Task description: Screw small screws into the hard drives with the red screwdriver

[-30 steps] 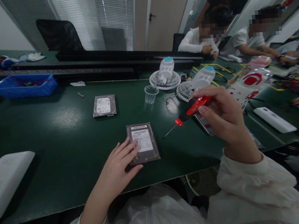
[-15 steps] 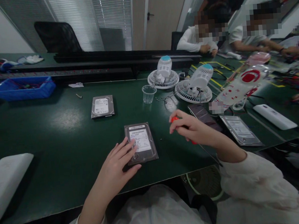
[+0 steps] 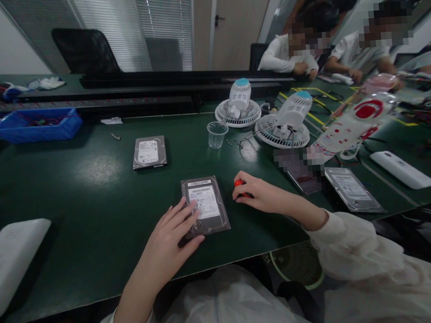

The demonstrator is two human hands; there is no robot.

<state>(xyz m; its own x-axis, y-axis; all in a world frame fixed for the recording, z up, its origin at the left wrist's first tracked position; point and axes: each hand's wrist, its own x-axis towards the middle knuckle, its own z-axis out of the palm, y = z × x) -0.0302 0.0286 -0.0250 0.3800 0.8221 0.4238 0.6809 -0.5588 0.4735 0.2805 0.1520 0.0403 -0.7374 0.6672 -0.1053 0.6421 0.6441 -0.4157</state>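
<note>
A hard drive with a white label lies near the front edge of the dark green table. My left hand rests on its lower left corner, fingers spread flat on the casing. My right hand lies low on the table just right of the drive, its fingers closed round a red-handled screwdriver; only the red end of the handle shows, and the shaft is hidden under the hand.
A second hard drive, a clear plastic cup and two small white fans stand farther back. Another drive and a phone lie right. A blue bin sits far left. Other people work at the back right.
My right hand has come down from chest height to the table beside the drive, turning the screwdriver so its handle points toward the drive. My left hand has stayed on the drive.
</note>
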